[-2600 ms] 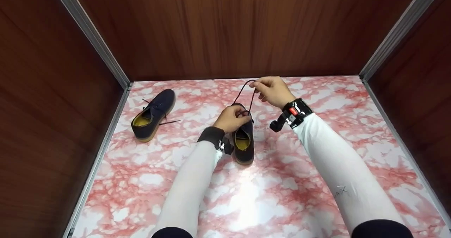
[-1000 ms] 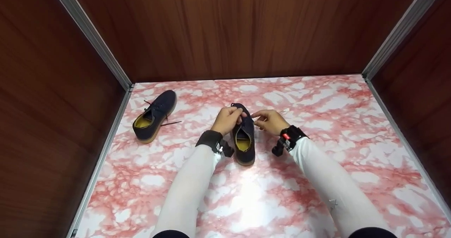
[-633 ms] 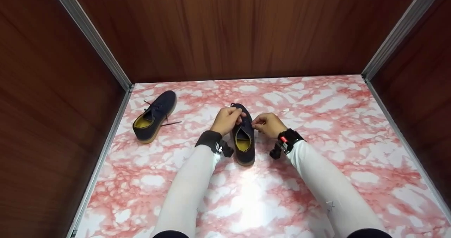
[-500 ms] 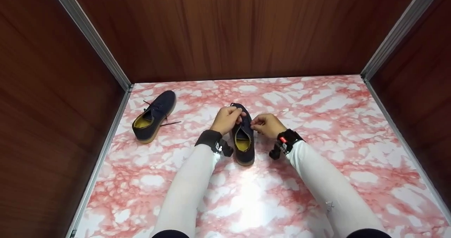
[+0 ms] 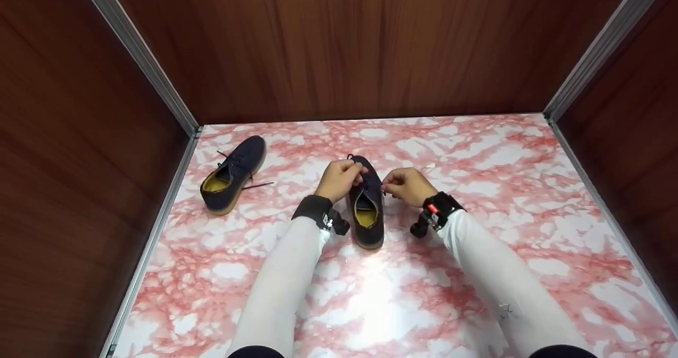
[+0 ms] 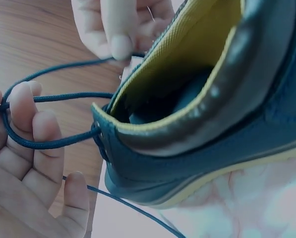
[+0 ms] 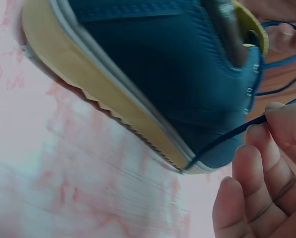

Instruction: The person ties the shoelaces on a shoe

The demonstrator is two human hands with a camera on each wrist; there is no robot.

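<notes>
A navy shoe (image 5: 374,204) with a yellow lining stands on its sole, its toe pointing away from me. Over its laced front my left hand (image 5: 340,180) pinches a dark shoelace (image 6: 58,143), which bends into a loop around the fingers in the left wrist view. Beside the shoe's right side is my right hand (image 5: 409,185). In the right wrist view its thumb and forefinger pinch a lace strand (image 7: 229,134), whose free end hangs past the toe. The left fingers partly hide the lacing in the head view.
A matching navy shoe (image 5: 244,158) lies to the left, its loose laces spread on both sides. The red-and-white marbled surface (image 5: 228,294) is bounded by brown wood-look panels (image 5: 339,45) at the back and sides, with grey metal strips (image 5: 151,72) at the corners.
My right hand has come down from above the toe, where it held a lace loop up, to the shoe's right side. Lately it shifted slightly right. The left hand has stayed over the lacing.
</notes>
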